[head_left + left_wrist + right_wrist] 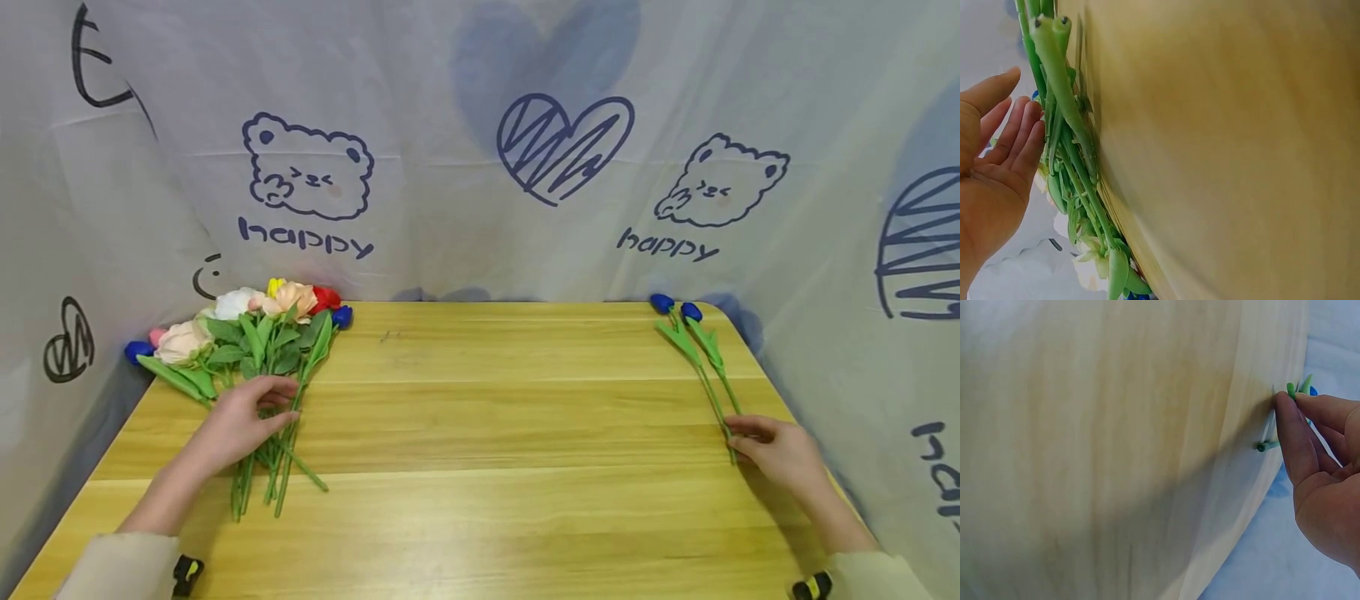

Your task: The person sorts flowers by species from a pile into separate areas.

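Observation:
At the right side of the table, my right hand (783, 454) pinches a green stem of an artificial blue tulip (662, 303) between thumb and fingertips. A second blue tulip (692, 312) lies close beside it, its stem running toward the same hand. In the right wrist view, a cut stem end (1264, 447) shows below the pinching fingertips (1291, 403). On the left, my left hand (243, 421) hovers over the stems of a flower pile (255, 337), fingers loosely bent and thumb apart. The left wrist view shows the fingers beside the green stems (1072, 150), not wrapped round them.
The pile mixes peach, white, red, yellow, pink and blue blooms at the table's back left. Wood-grain tabletop (487, 433) stretches between the hands. A pale cloth (435, 217) with hearts and bear drawings hangs behind and along both sides.

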Action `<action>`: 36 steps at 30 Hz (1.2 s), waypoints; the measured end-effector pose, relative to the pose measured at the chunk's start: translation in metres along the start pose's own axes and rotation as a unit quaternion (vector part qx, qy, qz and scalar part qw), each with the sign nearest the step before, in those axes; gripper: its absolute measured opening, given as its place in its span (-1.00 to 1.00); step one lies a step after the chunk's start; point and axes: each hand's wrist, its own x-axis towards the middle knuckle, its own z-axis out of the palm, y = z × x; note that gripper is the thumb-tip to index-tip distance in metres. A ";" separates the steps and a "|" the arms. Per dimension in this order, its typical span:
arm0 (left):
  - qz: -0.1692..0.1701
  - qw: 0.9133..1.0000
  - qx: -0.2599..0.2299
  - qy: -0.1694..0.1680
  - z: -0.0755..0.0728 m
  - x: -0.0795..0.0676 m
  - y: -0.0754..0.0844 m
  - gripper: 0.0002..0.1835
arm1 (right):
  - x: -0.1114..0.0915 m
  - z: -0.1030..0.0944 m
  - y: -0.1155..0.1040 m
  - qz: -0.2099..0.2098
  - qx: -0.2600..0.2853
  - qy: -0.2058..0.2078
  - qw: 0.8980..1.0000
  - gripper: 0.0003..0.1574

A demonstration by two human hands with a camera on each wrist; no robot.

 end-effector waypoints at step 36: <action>-0.074 0.994 -0.023 -0.075 -0.001 0.018 -0.012 -0.63 | 0.002 0.007 0.001 -0.030 -0.084 0.057 0.994 -0.61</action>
